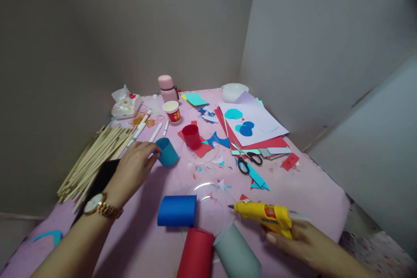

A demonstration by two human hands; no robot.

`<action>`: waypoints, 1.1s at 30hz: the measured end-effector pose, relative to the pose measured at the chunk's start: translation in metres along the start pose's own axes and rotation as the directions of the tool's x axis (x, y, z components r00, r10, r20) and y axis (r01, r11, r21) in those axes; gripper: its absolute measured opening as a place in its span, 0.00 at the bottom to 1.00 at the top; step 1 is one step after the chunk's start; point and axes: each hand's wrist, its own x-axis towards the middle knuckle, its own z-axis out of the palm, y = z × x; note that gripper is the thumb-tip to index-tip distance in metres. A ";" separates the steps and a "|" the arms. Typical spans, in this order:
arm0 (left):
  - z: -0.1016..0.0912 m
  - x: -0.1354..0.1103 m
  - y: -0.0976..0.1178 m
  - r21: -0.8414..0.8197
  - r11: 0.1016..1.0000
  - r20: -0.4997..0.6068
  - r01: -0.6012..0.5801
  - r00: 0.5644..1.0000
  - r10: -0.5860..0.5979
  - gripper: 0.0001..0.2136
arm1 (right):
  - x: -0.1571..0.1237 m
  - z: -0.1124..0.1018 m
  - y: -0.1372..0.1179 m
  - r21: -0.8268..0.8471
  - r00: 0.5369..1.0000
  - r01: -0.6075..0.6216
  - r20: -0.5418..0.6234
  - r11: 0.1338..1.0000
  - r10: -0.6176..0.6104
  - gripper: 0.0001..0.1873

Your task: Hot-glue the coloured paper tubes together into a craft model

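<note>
My left hand pinches the rim of a short teal paper tube that stands on the table at centre left. In my right hand is a yellow hot glue gun, its dark nozzle pointing left above a clear round plastic disc. A blue paper tube lies on its side at the disc's left. Nearer to me lie a red paper tube and a grey-green paper tube, both cut off by the frame's lower edge or close to it. A short red paper ring stands farther back on red paper.
Wooden sticks lie in a bundle at left. Black-handled scissors rest beside stacked coloured paper. A paper cup, a pink flask, a tissue pack and a white bowl stand at the back.
</note>
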 end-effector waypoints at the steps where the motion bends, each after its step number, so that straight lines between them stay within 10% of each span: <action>1: -0.005 0.001 0.005 -0.014 1.000 -0.022 -0.001 1.000 0.001 0.11 | 0.000 0.000 -0.004 -0.006 1.000 0.009 0.002 1.000 -0.009 0.22; 7: -0.024 0.004 0.057 -0.386 0.922 -0.009 -0.010 1.000 0.008 0.11 | 0.001 -0.005 -0.028 -0.076 0.998 0.041 0.052 0.996 -0.037 0.19; 14: 0.008 0.010 0.089 -0.633 0.770 0.256 0.073 0.959 0.120 0.11 | 0.004 -0.005 -0.033 -0.082 0.995 0.037 0.093 0.996 -0.029 0.16; 25: 0.005 0.027 0.135 -0.590 0.763 0.285 -0.264 0.816 0.503 0.08 | -0.018 -0.028 0.002 0.054 0.950 -0.239 -0.192 0.969 0.245 0.20; 33: 0.011 0.007 0.195 -0.125 0.671 0.260 -0.731 0.629 0.733 0.04 | -0.027 -0.030 0.027 0.354 0.869 -0.227 -0.347 0.907 0.352 0.25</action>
